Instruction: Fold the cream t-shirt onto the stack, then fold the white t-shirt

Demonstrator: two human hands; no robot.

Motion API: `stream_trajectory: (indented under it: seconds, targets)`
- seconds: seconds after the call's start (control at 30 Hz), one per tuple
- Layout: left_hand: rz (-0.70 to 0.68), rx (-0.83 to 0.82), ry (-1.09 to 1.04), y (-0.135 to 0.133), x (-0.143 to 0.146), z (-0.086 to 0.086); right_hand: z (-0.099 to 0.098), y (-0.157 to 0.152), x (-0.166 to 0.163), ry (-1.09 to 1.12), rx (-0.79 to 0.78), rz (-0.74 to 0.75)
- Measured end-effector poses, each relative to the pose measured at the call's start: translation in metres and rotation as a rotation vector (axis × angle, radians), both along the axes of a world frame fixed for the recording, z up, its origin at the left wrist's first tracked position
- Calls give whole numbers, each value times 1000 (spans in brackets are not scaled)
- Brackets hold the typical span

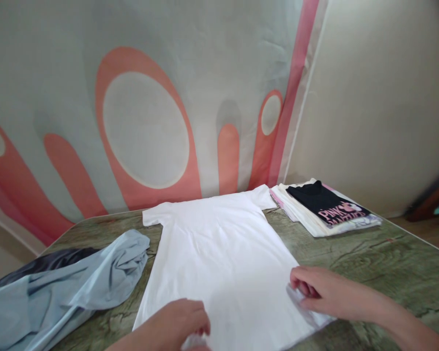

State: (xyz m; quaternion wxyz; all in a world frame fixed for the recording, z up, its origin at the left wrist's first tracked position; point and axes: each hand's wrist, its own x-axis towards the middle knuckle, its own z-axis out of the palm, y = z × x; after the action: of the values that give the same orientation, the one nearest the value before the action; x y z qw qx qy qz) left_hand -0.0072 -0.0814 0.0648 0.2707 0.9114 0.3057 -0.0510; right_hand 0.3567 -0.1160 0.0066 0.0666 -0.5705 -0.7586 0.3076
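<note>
A white T-shirt (223, 258) lies spread out on the table, its sleeves toward the far edge and its hem toward me. My right hand (316, 290) is closed on the shirt's right side near the hem, where the cloth bunches slightly under the fingers. Low in the view, my left hand (183, 319) has its fingers curled together over the lower part of the shirt, with a bit of gathered white cloth showing beneath them. The lower part of that hand is cut off by the frame.
On the left, a crumpled light blue garment (84, 282) lies partly over a dark garment (47, 261). A stack of folded shirts, topped by a black printed shirt (314, 197), sits at the back right of the wood-patterned table (391, 263). A patterned wall covering (241, 63) rises behind.
</note>
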Motion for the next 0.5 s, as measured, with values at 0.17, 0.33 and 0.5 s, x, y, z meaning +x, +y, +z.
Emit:
stream_trajectory:
  seconds: [0.17,0.33,0.5]
  targets:
    - [-99,195,-128,35,59,-16,15,21,-11,-6,62,72]
    - [-337,280,-117,30,102,-52,10,60,-64,159,330,73]
    - [-286,312,-111,16,103,-80,-14,82,-106,159,292,383]
